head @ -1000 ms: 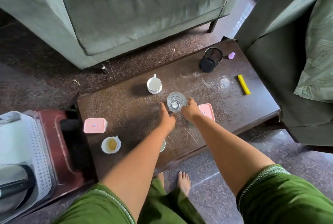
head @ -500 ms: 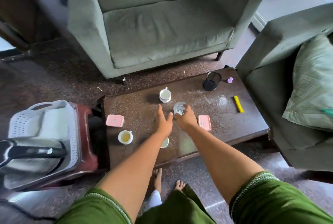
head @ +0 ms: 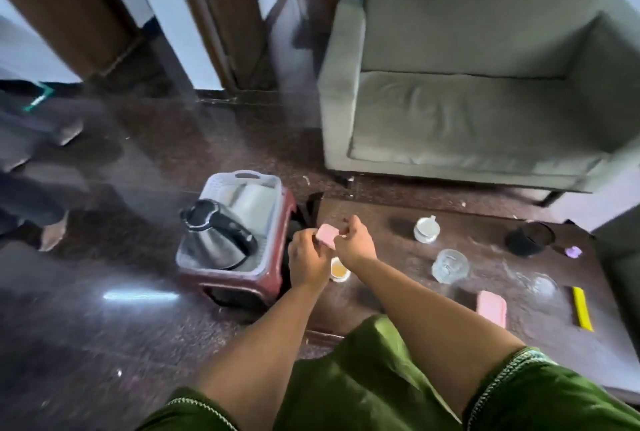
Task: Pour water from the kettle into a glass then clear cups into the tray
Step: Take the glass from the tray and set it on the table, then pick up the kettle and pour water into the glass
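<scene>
A steel kettle (head: 214,234) with a black handle stands in the white perforated tray (head: 242,181) on a red stool left of the dark table (head: 381,288). The clear glass (head: 450,265) sits mid-table, apart from both hands. A white cup (head: 426,229) stands behind it, and a cup of tea (head: 339,270) sits just below my hands. My left hand (head: 308,259) and right hand (head: 356,240) meet at the table's left end and hold a small pink box (head: 325,235) between their fingers. The picture is blurred.
A second pink box (head: 491,307), a yellow bar (head: 582,307), a black mesh cup (head: 530,239), a small purple item (head: 573,251) and a faint clear object (head: 540,284) lie on the table's right half. A grey-green armchair (head: 467,111) stands behind it.
Both hands left the glass and moved left to the pink box, which is now between their fingers. The view swung left, bringing the kettle and tray toward the middle.
</scene>
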A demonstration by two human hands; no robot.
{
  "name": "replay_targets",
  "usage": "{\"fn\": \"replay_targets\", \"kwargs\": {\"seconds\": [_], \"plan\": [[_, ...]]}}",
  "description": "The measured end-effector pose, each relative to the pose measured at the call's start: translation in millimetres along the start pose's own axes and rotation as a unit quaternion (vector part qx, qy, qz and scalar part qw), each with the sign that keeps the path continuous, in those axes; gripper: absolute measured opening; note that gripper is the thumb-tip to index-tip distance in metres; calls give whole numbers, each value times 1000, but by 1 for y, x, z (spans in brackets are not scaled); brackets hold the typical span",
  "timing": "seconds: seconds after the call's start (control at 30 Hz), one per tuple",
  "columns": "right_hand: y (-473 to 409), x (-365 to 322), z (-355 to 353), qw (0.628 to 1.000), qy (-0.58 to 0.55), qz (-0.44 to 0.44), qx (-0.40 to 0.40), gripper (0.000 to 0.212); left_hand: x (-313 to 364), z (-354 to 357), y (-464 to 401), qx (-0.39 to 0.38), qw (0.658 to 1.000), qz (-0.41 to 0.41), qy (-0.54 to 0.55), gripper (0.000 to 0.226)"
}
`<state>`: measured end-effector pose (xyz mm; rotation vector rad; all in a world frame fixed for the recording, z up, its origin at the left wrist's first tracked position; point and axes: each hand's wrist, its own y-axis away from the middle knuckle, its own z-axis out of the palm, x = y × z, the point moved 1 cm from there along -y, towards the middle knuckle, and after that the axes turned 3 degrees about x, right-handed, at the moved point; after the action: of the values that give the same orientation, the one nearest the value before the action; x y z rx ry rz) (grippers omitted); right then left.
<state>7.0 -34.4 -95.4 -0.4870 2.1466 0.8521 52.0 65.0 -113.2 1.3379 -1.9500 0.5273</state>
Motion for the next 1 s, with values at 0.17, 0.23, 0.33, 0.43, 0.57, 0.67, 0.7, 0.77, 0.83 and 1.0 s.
{"fn": "replay_targets", "kwargs": {"seconds": [0.17,0.23,0.33,0.43,0.57,0.67,0.7,0.77,0.83,1.0], "plan": [[-6,-46,67,997,53,-47,-20,36,-61,-68,-32,97,995,-23,-22,14],[-5,-61,92,997,42,-50,-38,30,-84,-96,-44,102,993,-58,-19,17],[-5,-78,130,997,13,-41,-67,20,-116,-129,-59,98,990,-94,-27,22],[-11,-91,161,996,36,-43,-71,21,-141,-154,-72,94,987,-124,-27,23],[-27,-108,192,991,91,-42,-83,44,-171,-170,-99,42,983,-178,-24,24],[-41,-115,211,979,167,-44,-105,72,-186,-171,-125,-3,980,-194,-36,33],[-45,-116,217,974,192,-41,-113,76,-188,-171,-132,-11,979,-200,-30,38],[-51,-115,228,967,221,-36,-119,70,-188,-174,-143,-22,979,-201,-18,50],[-52,-114,232,971,211,-33,-113,48,-194,-173,-151,-35,977,-210,-7,58],[-55,-110,235,978,189,-19,-85,26,-201,-162,-172,-40,978,-204,3,44]]}}
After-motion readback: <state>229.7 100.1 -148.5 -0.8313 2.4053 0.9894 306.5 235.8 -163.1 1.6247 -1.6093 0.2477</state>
